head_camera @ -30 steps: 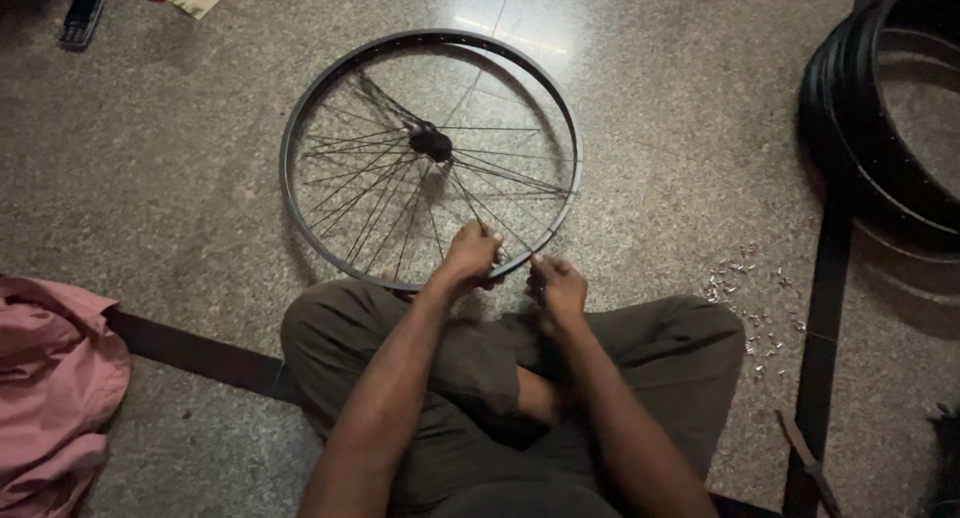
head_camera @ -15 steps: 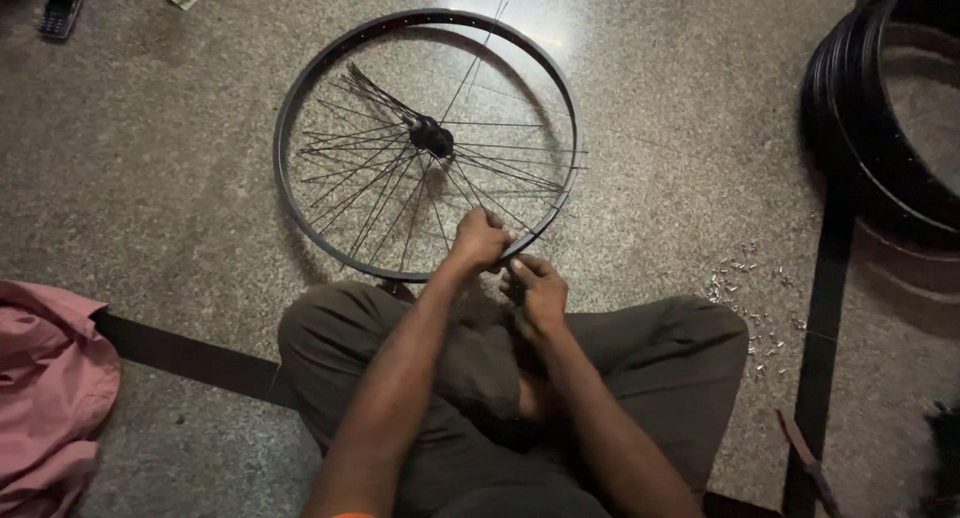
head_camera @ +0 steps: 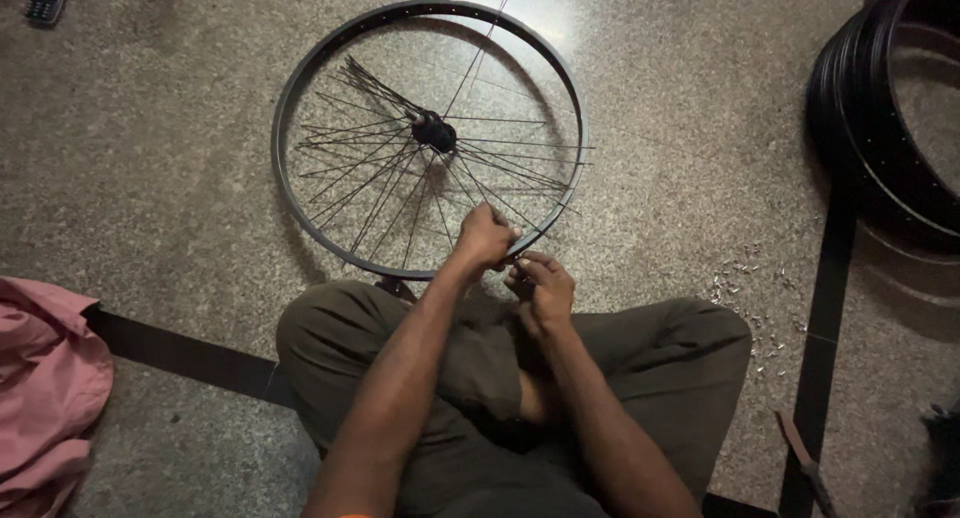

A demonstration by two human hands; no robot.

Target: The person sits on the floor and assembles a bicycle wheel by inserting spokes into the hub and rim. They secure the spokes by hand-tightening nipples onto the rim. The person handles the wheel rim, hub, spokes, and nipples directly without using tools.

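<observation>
Gripping spokes (head_camera: 500, 203) at the wheel rim (head_camera: 300, 208), both hands' fingers (head_camera: 495, 240) close above speckled stone floor (head_camera: 150, 158).

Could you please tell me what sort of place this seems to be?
Probably a bicycle repair workshop floor: a dark metal spoked wheel rim lies on speckled stone flooring, stacked black rims and small scattered metal bits alongside.

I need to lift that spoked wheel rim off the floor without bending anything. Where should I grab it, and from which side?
Judging by its pose, take the wheel rim by its bare metal hoop on the far left arc, coming from outside. It lies flat on the floor, the spokes look loose and thin, and the left hand and right hand occupy the near edge.
</observation>
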